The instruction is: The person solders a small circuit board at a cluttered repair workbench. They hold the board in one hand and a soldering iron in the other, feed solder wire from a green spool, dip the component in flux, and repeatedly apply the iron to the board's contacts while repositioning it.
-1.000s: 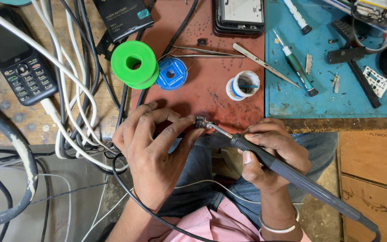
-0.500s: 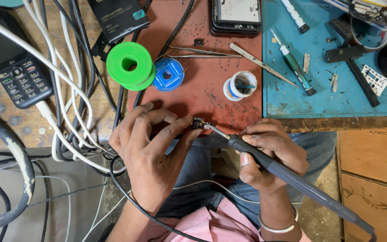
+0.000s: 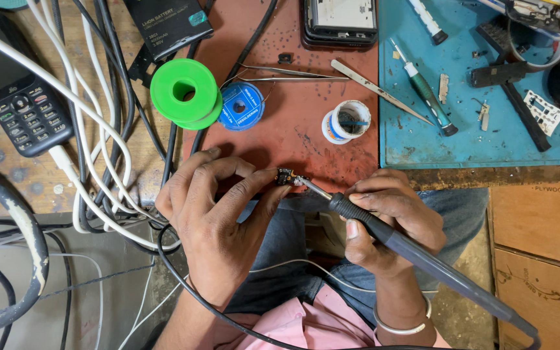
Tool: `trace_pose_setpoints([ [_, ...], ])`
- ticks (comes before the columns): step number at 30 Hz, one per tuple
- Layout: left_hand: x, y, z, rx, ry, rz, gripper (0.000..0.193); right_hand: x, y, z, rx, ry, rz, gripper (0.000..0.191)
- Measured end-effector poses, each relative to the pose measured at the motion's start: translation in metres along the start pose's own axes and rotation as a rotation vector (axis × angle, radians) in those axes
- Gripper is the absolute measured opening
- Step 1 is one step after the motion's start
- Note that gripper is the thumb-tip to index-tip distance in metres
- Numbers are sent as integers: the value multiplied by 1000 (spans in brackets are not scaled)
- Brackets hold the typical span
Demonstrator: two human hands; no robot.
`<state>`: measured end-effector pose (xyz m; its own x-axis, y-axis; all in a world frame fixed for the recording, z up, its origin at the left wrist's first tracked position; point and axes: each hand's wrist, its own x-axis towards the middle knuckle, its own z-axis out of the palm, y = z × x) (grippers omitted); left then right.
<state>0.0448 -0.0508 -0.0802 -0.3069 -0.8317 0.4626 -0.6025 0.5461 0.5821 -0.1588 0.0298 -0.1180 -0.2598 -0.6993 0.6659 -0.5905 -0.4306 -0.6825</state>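
My left hand [image 3: 218,214] pinches a tiny dark electronic part [image 3: 284,176] between thumb and fingertips at the front edge of the red mat [image 3: 293,129]. My right hand [image 3: 390,220] grips a grey soldering iron [image 3: 422,259] like a pen. Its metal tip touches the small part from the right. The iron's handle runs off toward the lower right corner. Both hands hover over my lap, just in front of the bench.
On the bench lie a green spool [image 3: 186,93], a blue wire spool [image 3: 241,105], a small white flux pot [image 3: 348,121], tweezers [image 3: 293,72], a screwdriver [image 3: 426,94], a keypad phone [image 3: 14,91], a black battery [image 3: 166,23] and a tangle of white and black cables [image 3: 92,149].
The view has shifted slightly. My hands stay together, with the iron's tip still on the small part.
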Motion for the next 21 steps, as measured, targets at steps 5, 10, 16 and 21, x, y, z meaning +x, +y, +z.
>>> trace_pose_setpoints([
  [5,0,1,0,-7,5,-3,31,2,-1,0,9,-26,-27,37],
  [10,1,1,0,-7,11,-3,32,3,-2,0,5,-15,-18,30],
  [16,0,1,0,-5,12,-4,32,4,-2,0,-1,-25,-31,28],
  [21,0,1,1,2,14,-2,33,3,-1,0,22,-19,-15,29],
])
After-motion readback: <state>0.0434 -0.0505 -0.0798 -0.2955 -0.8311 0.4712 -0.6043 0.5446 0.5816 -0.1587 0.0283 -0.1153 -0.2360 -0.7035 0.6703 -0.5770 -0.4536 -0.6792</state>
